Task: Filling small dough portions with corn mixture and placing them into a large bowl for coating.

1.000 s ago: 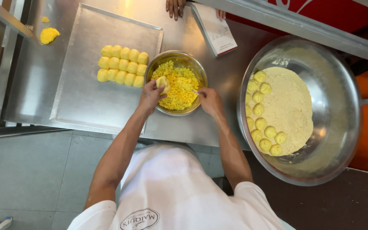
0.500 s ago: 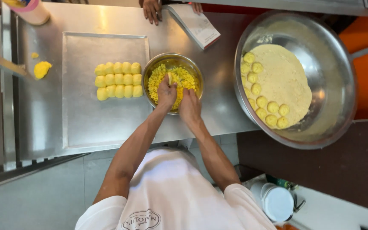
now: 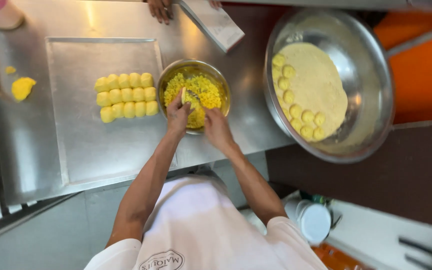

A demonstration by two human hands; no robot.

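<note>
Over the bowl of yellow filling, the left hand grasps a small dough piece while the right hand, loosely curled and holding nothing visible, rests at the bowl's near rim.

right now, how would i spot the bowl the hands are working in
Start at the flat steel tray on the counter. At its right edge sits a small round metal bowl. Unlike the wide basin holding pale flour, it brims with bright yellow shreds.

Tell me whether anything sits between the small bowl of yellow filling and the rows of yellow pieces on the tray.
Nothing visible does. The small bowl sits right against the tray edge, and the yellow pieces lie just beyond that edge. The left hand and right hand are at the bowl's near side, not in that gap.
</note>
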